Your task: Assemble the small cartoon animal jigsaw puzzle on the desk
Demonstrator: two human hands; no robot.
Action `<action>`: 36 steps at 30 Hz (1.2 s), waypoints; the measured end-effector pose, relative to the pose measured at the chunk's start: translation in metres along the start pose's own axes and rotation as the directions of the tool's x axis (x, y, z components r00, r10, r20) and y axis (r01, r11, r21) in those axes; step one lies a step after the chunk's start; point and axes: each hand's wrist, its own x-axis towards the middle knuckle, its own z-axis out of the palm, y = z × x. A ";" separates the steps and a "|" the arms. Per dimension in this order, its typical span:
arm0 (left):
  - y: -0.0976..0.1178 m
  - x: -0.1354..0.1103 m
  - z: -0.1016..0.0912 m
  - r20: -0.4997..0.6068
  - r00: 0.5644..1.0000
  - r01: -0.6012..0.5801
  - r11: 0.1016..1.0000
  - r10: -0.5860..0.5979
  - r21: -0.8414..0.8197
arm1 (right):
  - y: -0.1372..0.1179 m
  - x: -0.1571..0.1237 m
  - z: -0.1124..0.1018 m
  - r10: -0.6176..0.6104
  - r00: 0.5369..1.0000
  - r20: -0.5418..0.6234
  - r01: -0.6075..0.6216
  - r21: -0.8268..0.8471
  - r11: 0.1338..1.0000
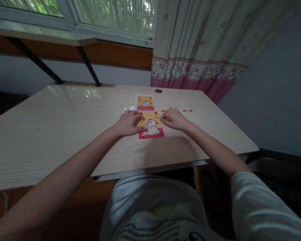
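Observation:
A jigsaw puzzle (157, 116) with a yellow top, a pink bottom and a white cartoon animal lies flat on the table. Its lower middle has a gap with jagged piece edges. My left hand (129, 123) rests on the puzzle's left side, thumb and fingers apart. At the right edge, my right hand (175, 119) has its fingertips pinched together; whether a piece is between them is too small to see. Just behind the puzzle lies a picture card (144, 103) with a similar design. Loose red puzzle pieces (191, 110) lie beyond my right hand, partly hidden by it.
The pale wooden table (65, 134) has a round cable hole (158, 91) near its back edge. A raised shelf (47, 33) on black struts stands at the back left. A floral curtain (190, 50) hangs behind the table beside the window. A dark chair (278, 157) is at the right.

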 end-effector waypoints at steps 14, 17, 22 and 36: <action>0.002 -0.001 0.001 0.001 1.000 -0.017 1.000 0.017 -0.005 | 0.054 -0.013 -0.034 0.207 0.971 -0.118 -0.223 -0.152 0.963; 0.001 -0.001 0.001 -0.006 1.000 -0.021 1.000 0.021 -0.005 | 0.079 -0.024 -0.045 0.314 0.938 -0.149 -0.342 -0.237 0.909; -0.003 0.000 0.001 -0.045 0.999 -0.023 1.000 0.024 0.010 | 0.105 -0.037 -0.047 0.450 0.884 -0.130 -0.468 -0.291 0.835; -0.007 0.001 0.003 -0.085 0.996 -0.020 0.999 0.023 0.033 | 0.087 -0.009 -0.005 0.263 0.965 0.020 -0.261 -0.068 0.963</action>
